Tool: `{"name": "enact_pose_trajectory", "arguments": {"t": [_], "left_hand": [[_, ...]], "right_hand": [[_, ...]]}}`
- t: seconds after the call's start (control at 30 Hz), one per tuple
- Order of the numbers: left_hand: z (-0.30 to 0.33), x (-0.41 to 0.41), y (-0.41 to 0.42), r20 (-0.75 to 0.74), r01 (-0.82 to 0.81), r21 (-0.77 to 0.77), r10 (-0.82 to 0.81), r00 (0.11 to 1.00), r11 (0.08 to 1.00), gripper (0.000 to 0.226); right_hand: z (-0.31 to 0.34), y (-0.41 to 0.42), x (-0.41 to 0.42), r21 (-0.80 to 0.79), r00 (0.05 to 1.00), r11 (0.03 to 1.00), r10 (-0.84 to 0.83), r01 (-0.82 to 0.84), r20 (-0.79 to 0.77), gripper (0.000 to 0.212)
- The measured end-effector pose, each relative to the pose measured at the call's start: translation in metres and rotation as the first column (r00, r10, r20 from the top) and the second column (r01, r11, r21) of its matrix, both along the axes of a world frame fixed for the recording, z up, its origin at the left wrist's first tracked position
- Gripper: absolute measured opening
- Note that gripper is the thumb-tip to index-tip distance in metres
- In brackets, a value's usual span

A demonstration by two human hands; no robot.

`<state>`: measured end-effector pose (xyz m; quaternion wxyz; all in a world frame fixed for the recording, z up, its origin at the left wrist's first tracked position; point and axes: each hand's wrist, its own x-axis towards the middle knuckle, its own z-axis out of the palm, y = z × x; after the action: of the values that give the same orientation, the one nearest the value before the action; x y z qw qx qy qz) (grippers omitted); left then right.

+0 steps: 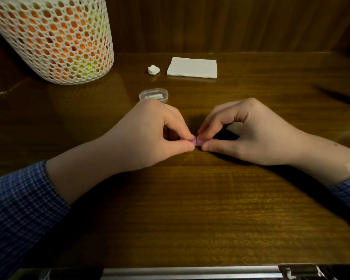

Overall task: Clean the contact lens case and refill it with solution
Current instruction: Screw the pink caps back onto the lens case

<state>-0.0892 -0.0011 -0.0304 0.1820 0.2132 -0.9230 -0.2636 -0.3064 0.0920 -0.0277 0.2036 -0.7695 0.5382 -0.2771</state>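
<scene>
Both hands down on the dark glossy wooden bench (190,209), meeting at a small purple plastic contact lens case (258,140), nearly buried between the fingertips. Left hand (150,136) curled, thumb and forefinger pinching the case's left end; right hand (249,134) curled likewise, thumb and forefinger nipping its right end. Looks like working at a cap, opening or closing, impossible to say which from here. Just beyond the case, behind the left hand, a clear oval plastic box (153,95) with something white inside, lid on. Farther back from the case, a small crumpled white wad of tissue (153,69), hinting that some wiping may be done already. Beside that wad, a neat folded white paper napkin (192,67), apparently unused. Far back and left of the case, a white perforated mesh basket (53,37) glowing orange and yellow within. No solution bottle anywhere in view, no liquid visible, so refilling probably yet to come; cleaning likely somewhere midway.
</scene>
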Motion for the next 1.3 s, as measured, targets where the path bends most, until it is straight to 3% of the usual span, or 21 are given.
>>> {"name": "enact_pose_trajectory", "arguments": {"t": [0.7, 0.9, 1.03, 1.17, 1.23, 1.3], "left_hand": [[0.002, -0.001, 0.001, 0.022, -0.024, -0.007, 0.024, 0.999, 1.000, 0.016], [0.003, -0.001, 0.001, 0.028, -0.025, -0.008, 0.025, 0.999, 1.000, 0.015], [0.003, -0.001, 0.001, 0.028, -0.030, -0.003, 0.030, 0.999, 1.000, 0.014], [0.002, -0.001, 0.001, 0.021, -0.031, 0.005, 0.031, 0.999, 0.999, 0.014], [0.001, -0.001, 0.002, 0.017, -0.033, -0.002, 0.033, 0.999, 0.999, 0.015], [0.001, 0.000, 0.001, 0.015, -0.034, -0.010, 0.034, 0.999, 0.999, 0.015]], "right_hand": [[0.006, 0.004, 0.002, 0.002, 0.999, 1.000, -0.008, 0.008, -0.040, 0.014], [0.002, 0.005, 0.010, -0.048, 0.994, 0.996, -0.079, 0.076, -0.070, 0.013], [-0.001, 0.007, 0.014, -0.084, 0.989, 0.989, -0.126, 0.120, -0.073, 0.019], [0.003, 0.006, 0.009, -0.020, 0.991, 0.993, -0.120, 0.119, -0.064, 0.031], [0.006, 0.005, 0.006, 0.004, 0.985, 0.992, -0.126, 0.128, -0.121, 0.046], [0.005, 0.005, 0.006, 0.023, 0.977, 0.995, -0.095, 0.101, -0.193, 0.047]]}}
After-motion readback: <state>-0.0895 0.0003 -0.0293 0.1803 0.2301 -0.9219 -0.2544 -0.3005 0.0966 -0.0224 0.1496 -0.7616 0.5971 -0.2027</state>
